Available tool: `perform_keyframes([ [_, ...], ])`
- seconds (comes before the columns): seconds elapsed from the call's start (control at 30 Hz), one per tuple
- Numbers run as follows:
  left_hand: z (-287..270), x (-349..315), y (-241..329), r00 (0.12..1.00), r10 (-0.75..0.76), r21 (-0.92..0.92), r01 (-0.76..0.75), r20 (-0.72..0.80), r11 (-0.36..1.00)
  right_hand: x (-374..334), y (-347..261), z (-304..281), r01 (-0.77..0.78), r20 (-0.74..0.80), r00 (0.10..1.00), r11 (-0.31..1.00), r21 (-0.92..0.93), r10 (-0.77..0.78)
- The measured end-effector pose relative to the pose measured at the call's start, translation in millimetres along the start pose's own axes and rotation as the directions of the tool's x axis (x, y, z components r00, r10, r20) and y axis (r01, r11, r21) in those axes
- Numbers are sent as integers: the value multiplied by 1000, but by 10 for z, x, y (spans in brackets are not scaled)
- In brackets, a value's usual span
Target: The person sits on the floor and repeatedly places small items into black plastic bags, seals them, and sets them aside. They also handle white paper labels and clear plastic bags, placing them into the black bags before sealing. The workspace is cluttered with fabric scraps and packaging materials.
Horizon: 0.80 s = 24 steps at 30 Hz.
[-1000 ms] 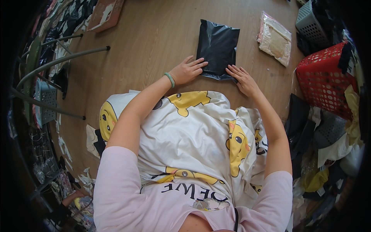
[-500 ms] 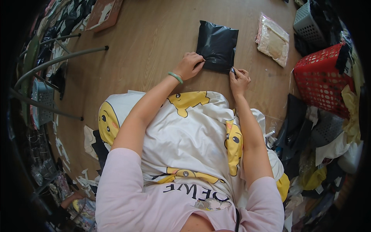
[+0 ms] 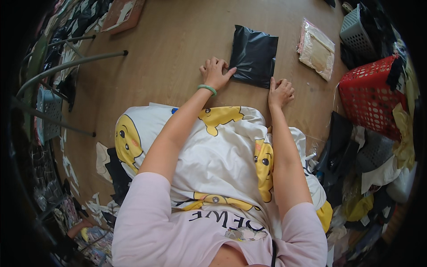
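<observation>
A black plastic mailing bag (image 3: 254, 57) lies flat on the wooden floor in front of me, creased toward its lower left side. My left hand (image 3: 216, 74) is at that side, its thumb stretched to the bag's edge and its other fingers apart and bent on the floor. At the lower right corner rests the thumb of my right hand (image 3: 281, 92). The fingers of that hand are loosely bent, away from the thumb, with nothing seen between them. To the right of the bag lies a clear plastic packet (image 3: 316, 50) with beige and pink cloth inside.
A red perforated basket (image 3: 371, 95) and a grey basket (image 3: 357, 33) stand at the right, beside heaped clothes and bags. Metal legs (image 3: 73, 62) of a stand reach in from the left. A reddish-brown bin (image 3: 124, 18) sits at the far left. Printed white cloth (image 3: 213, 155) covers my lap.
My fingers have loosened from the bag's lower edge, where both hands were pinching it. The left hand has spread, and the right hand has opened beside the corner.
</observation>
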State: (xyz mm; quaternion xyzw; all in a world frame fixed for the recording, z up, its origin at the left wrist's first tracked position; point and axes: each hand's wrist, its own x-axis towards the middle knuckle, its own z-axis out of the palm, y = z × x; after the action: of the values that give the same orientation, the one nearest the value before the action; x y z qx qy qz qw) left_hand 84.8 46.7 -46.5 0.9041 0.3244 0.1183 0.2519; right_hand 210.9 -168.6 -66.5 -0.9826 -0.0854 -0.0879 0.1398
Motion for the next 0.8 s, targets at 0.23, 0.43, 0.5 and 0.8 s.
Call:
perform_keyframes([
  [0.23,177,-10,-214,998,-1,23,3,-59,1000,-51,-379,-194,338,-253,927,911,235,-278],
  [0.43,-146,95,-375,996,-24,52,28,-82,998,-189,-543,-105,590,337,714,787,182,-614],
  [0.5,-612,185,-591,971,-66,120,39,229,992,-146,-681,-309,604,512,672,796,39,-534],
  [0.8,-1473,-526,-1659,355,-187,288,-255,916,923,-647,-562,-1071,-84,611,569,700,709,-551],
])
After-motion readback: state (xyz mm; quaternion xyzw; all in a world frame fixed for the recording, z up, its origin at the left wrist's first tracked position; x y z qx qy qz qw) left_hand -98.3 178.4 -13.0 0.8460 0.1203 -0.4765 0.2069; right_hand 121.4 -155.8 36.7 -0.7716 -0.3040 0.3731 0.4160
